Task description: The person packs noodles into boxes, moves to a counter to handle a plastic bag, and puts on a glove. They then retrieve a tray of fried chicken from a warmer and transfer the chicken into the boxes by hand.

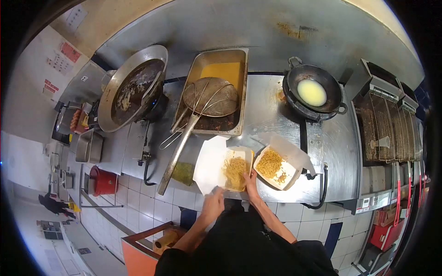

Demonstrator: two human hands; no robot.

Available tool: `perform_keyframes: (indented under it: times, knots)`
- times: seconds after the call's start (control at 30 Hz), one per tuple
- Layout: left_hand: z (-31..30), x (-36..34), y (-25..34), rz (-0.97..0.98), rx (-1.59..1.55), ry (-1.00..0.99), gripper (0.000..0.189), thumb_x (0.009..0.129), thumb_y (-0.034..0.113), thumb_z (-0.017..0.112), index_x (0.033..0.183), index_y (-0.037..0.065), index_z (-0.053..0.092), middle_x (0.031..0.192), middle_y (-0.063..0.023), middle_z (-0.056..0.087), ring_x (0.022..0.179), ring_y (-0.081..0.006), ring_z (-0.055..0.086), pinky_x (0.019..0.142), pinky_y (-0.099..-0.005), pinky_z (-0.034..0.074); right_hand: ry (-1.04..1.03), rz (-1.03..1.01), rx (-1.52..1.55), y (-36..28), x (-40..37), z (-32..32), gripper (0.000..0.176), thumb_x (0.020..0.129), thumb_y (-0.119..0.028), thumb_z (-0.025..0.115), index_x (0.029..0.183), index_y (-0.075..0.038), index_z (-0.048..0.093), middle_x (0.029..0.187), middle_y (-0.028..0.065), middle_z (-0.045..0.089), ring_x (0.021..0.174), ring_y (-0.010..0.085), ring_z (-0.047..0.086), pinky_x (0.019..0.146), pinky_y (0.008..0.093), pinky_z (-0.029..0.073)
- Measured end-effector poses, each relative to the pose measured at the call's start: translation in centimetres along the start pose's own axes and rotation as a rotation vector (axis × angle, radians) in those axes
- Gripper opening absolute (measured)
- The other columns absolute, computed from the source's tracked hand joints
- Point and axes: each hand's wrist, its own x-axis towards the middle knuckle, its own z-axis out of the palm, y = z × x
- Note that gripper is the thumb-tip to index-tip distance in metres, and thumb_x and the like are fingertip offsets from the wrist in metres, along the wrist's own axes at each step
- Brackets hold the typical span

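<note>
An open paper takeaway box [252, 158] with pale noodles [235, 172] stands at the steel counter's front edge, its white lid [209, 163] folded out to the left. My right hand [251, 184] grips the right wall of this box near its front corner. Just below the lid, my left hand [213, 203] is closed with curled fingers; whatever may be in it is hidden. To the right of my right hand sits a second open box [287, 185], holding darker yellow noodles [270, 163]; its flap is raised.
Behind the boxes is a deep steel tray [244, 92] of yellow liquid, with a long-handled strainer [211, 96] resting across it. A large wok [159, 53] of dark oil stands left, a smaller wok [299, 71] right. Fryer baskets [386, 124] line the far right. Another person [55, 204] is far left.
</note>
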Motion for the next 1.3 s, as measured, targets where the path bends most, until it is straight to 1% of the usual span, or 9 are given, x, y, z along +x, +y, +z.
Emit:
perform_keyframes:
  times: [0.07, 0.13, 0.27, 0.33, 0.77, 0.87, 1.13, 1.17, 1.3]
  knots:
    - [-0.1, 0.2, 0.4, 0.146, 0.020, -0.045, 0.010, 0.094, 0.009, 0.051, 0.102, 0.004, 0.056, 0.073, -0.0239, 0.062, 0.071, -0.0462, 0.063, 0.061, -0.0534, 0.046, -0.022, 0.045, 0.034, -0.7, 0.0, -0.4, 0.061, 0.101, -0.031, 0.053, 0.147, -0.002, 0.025, 0.144, 0.0191, 0.038, 0.131, 0.0257, 0.042, 0.111, 0.0359, 0.035]
    - [-0.8, 1.2, -0.1, -0.124, -0.048, 0.054, 0.009, 0.094, 0.009, 0.050, 0.101, 0.005, 0.056, 0.071, -0.0227, 0.062, 0.070, -0.0461, 0.062, 0.061, -0.0521, 0.047, -0.048, 0.097, 0.072, -1.2, -0.1, -0.3, 0.061, 0.100, -0.032, 0.053, 0.146, -0.003, 0.025, 0.143, 0.0186, 0.038, 0.131, 0.0253, 0.042, 0.110, 0.0358, 0.035]
    - [0.4, -0.2, 0.8, 0.086, -0.010, -0.031, 0.009, 0.095, 0.008, 0.050, 0.100, 0.005, 0.056, 0.068, -0.0224, 0.060, 0.068, -0.0450, 0.063, 0.059, -0.0512, 0.046, -0.047, 0.062, 0.009, -1.1, -0.4, -0.5, 0.063, 0.100, -0.036, 0.054, 0.145, -0.005, 0.024, 0.140, 0.0173, 0.039, 0.128, 0.0252, 0.042, 0.108, 0.0352, 0.036]
    - [-0.1, 0.7, -0.5, -0.148, -0.030, 0.046, 0.008, 0.094, 0.007, 0.050, 0.099, 0.004, 0.056, 0.067, -0.0232, 0.059, 0.068, -0.0445, 0.063, 0.060, -0.0502, 0.047, -0.060, 0.063, 0.058, -2.2, -0.6, 0.0, 0.063, 0.099, -0.037, 0.055, 0.145, -0.006, 0.024, 0.139, 0.0169, 0.040, 0.127, 0.0252, 0.043, 0.107, 0.0350, 0.036]
    - [0.5, 0.5, -1.7, -0.143, -0.053, 0.095, 0.012, 0.091, 0.007, 0.054, 0.102, 0.004, 0.058, 0.071, -0.0234, 0.063, 0.063, -0.0425, 0.064, 0.056, -0.0461, 0.048, -0.116, 0.026, -0.009, -1.6, -0.2, 0.2, 0.062, 0.102, -0.039, 0.053, 0.144, -0.005, 0.023, 0.140, 0.0160, 0.039, 0.131, 0.0240, 0.040, 0.112, 0.0363, 0.033]
    - [1.6, -1.2, -0.1, 0.033, -0.035, -0.035, 0.009, 0.096, 0.007, 0.053, 0.102, 0.004, 0.057, 0.069, -0.0186, 0.059, 0.062, -0.0295, 0.065, 0.054, -0.0379, 0.046, -0.018, 0.027, -0.041, -1.2, -0.3, 0.6, 0.065, 0.101, -0.038, 0.053, 0.145, -0.005, 0.021, 0.141, 0.0191, 0.039, 0.132, 0.0265, 0.040, 0.111, 0.0371, 0.033]
    - [0.9, -0.3, 0.0, 0.101, -0.113, 0.070, 0.011, 0.093, 0.006, 0.054, 0.103, 0.003, 0.057, 0.079, -0.0217, 0.064, 0.070, -0.0354, 0.067, 0.063, -0.0452, 0.050, -0.019, -0.027, -0.033, -2.3, -0.3, 0.6, 0.073, 0.101, -0.039, 0.053, 0.151, -0.003, 0.014, 0.145, 0.0188, 0.036, 0.137, 0.0283, 0.035, 0.114, 0.0374, 0.030]
    - [0.5, 0.3, -1.5, -0.152, -0.087, 0.016, 0.012, 0.092, 0.005, 0.055, 0.104, 0.003, 0.057, 0.079, -0.0226, 0.064, 0.070, -0.0352, 0.067, 0.060, -0.0449, 0.049, -0.064, 0.024, 0.004, -2.2, 0.0, 0.3, 0.075, 0.101, -0.039, 0.053, 0.152, -0.003, 0.012, 0.147, 0.0188, 0.035, 0.138, 0.0289, 0.034, 0.114, 0.0375, 0.029]
    - [2.0, -0.7, 0.0, 0.058, 0.028, -0.032, 0.013, 0.092, 0.006, 0.056, 0.104, 0.003, 0.057, 0.078, -0.0226, 0.063, 0.066, -0.0342, 0.065, 0.060, -0.0437, 0.049, -0.010, -0.028, -0.119, 0.4, 0.9, 0.6, 0.079, 0.101, -0.039, 0.054, 0.153, -0.001, 0.008, 0.148, 0.0196, 0.034, 0.139, 0.0293, 0.034, 0.115, 0.0369, 0.030]
